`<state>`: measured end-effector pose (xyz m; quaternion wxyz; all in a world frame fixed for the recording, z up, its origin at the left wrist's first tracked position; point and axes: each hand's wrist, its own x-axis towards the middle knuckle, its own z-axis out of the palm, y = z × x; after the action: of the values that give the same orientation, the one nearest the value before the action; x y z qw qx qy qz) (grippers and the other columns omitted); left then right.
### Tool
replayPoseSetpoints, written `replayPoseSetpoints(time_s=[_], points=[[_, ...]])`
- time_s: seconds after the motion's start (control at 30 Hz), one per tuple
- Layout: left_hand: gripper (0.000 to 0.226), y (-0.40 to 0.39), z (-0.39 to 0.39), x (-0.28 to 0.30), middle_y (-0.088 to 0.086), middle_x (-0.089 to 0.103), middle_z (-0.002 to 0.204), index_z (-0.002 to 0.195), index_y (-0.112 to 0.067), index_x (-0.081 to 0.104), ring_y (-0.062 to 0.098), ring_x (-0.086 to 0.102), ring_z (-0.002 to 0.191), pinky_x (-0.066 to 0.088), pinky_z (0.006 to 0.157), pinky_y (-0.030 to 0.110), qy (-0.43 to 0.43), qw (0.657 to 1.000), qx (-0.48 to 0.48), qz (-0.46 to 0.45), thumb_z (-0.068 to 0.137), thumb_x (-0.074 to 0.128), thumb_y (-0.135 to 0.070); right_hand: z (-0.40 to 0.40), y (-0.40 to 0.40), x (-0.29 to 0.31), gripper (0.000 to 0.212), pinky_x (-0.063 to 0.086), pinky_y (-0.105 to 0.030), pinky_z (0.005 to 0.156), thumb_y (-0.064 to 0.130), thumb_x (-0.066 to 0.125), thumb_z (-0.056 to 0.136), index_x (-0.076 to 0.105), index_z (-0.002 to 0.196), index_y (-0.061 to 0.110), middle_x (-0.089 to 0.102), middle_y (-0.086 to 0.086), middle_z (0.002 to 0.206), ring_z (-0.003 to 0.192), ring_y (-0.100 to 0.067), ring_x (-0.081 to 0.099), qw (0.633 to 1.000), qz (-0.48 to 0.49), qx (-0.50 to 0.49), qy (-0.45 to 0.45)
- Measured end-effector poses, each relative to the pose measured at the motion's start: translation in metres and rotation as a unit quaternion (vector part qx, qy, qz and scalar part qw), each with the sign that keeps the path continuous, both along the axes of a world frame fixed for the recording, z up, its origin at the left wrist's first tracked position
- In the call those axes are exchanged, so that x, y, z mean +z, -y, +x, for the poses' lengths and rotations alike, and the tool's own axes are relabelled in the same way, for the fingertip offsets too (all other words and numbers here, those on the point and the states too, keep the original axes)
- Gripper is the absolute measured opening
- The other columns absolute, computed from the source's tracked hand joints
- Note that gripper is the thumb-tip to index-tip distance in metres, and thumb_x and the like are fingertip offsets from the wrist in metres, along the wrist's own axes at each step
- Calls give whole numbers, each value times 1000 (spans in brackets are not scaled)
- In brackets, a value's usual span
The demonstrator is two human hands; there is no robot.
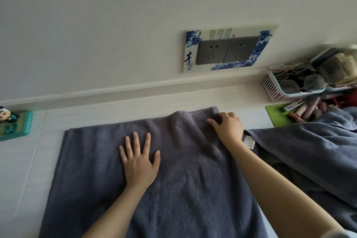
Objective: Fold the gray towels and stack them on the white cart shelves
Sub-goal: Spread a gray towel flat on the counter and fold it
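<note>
I have one gray towel [154, 179] spread on the white tabletop [25, 160], and I judge I am only at the flattening step. My left hand [140, 162] lies flat on the middle of this towel, fingers straight and splayed, its grip wide and holding nothing. My right hand [229, 128] rests near the towel's far right corner, fingers bent over a raised ridge of cloth; it seems to press or bunch the fabric, and whether that grip has actually closed on the cloth I cannot tell.

No finished, folded bundle shows anywhere, and the white cart is out of sight, so every fold and all the stacking look left to do.

Just right of the towel lies a second gray towel [309, 160], loose and rumpled, its white label [249, 142] close to my right wrist. Beyond that, right of the towel, a pink basket [274, 89] holding glasses and a green mat [276, 114] strewn with cosmetics crowd that side. Left of the towel sits a small panda figure [7, 115] on a green tray. On the wall beyond the towel's far edge is a blue-patterned socket plate [228, 49]. The heap at the right could hamper a fold toward it.
</note>
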<state>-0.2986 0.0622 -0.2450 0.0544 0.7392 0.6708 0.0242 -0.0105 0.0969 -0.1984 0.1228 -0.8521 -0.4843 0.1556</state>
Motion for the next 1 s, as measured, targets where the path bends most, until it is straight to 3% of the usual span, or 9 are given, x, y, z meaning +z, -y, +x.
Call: replayPoseSetpoints(time_s=[0.2, 0.37, 0.43, 0.53, 0.63, 0.7, 0.77, 0.9, 1.0], points=[[67, 0, 0, 2, 16, 28, 153, 145, -25, 33, 40, 21, 140, 10, 113, 56, -3, 1000, -1, 4, 87, 28, -56, -4, -10, -10, 25, 37, -36, 86, 35, 59, 88, 68, 99, 15, 64, -7, 106, 104, -29, 52, 998, 27, -57, 3], [67, -1, -2, 0, 14, 24, 154, 148, -26, 26, 39, 17, 142, 8, 113, 56, -11, 1000, -3, -5, 89, 24, -57, 26, -18, 6, 13, 45, -29, 78, 27, 65, 86, 69, 89, 16, 71, -8, 98, 87, -22, 59, 943, 59, -221, -243], [67, 0, -2, 0, 14, 23, 155, 148, -26, 25, 39, 16, 142, 8, 113, 56, -8, 1000, 0, -8, 89, 24, -57, 27, -15, 8, 21, 43, -32, 85, 28, 62, 88, 69, 103, 15, 66, -8, 111, 102, -25, 57, 968, 43, -171, -176], [67, -1, -1, 1, 16, 24, 154, 147, -25, 29, 40, 17, 142, 8, 113, 57, -4, 1000, 4, -6, 88, 26, -56, 4, -3, 4, 43, 32, -38, 101, 30, 52, 93, 49, 134, 17, 46, -9, 139, 126, -30, 40, 998, 47, -44, -5], [68, 0, 1, 2, 17, 26, 153, 146, -24, 33, 41, 19, 141, 10, 113, 58, -5, 1000, 4, -8, 86, 29, -55, -39, 29, -10, 46, 25, -41, 110, 35, 41, 93, 49, 135, 20, 42, -8, 146, 134, -30, 38, 979, 97, 172, 41], [67, -1, 2, 3, 18, 28, 152, 145, -23, 35, 42, 21, 140, 11, 112, 59, -6, 1000, 7, -10, 86, 30, -54, -48, 52, -28, 50, 17, -40, 113, 46, 34, 93, 46, 138, 26, 38, -3, 148, 137, -27, 36, 948, 66, 299, 85], [67, -2, 3, 3, 19, 30, 151, 144, -23, 37, 43, 23, 139, 12, 111, 59, -5, 1000, 7, -11, 85, 31, -54, -32, 57, -37, 55, 10, -38, 115, 52, 29, 92, 38, 142, 30, 33, 0, 151, 140, -25, 30, 958, 15, 268, 98], [68, 0, 0, 3, 20, 30, 151, 144, -22, 38, 43, 24, 138, 12, 111, 60, -8, 1000, 10, -17, 84, 31, -54, 1, 42, -30, 56, -1, -41, 118, 48, 21, 98, 13, 150, 30, 10, -4, 158, 146, -25, 6, 990, -75, 81, 88], [68, 1, 1, 6, 20, 30, 151, 144, -21, 37, 43, 23, 139, 11, 111, 60, -5, 999, 12, -38, 84, 30, -54, -12, 40, -21, 57, -11, -42, 116, 44, 14, 99, 8, 151, 23, 1, -8, 159, 146, -27, -6, 985, -101, 86, 108]])
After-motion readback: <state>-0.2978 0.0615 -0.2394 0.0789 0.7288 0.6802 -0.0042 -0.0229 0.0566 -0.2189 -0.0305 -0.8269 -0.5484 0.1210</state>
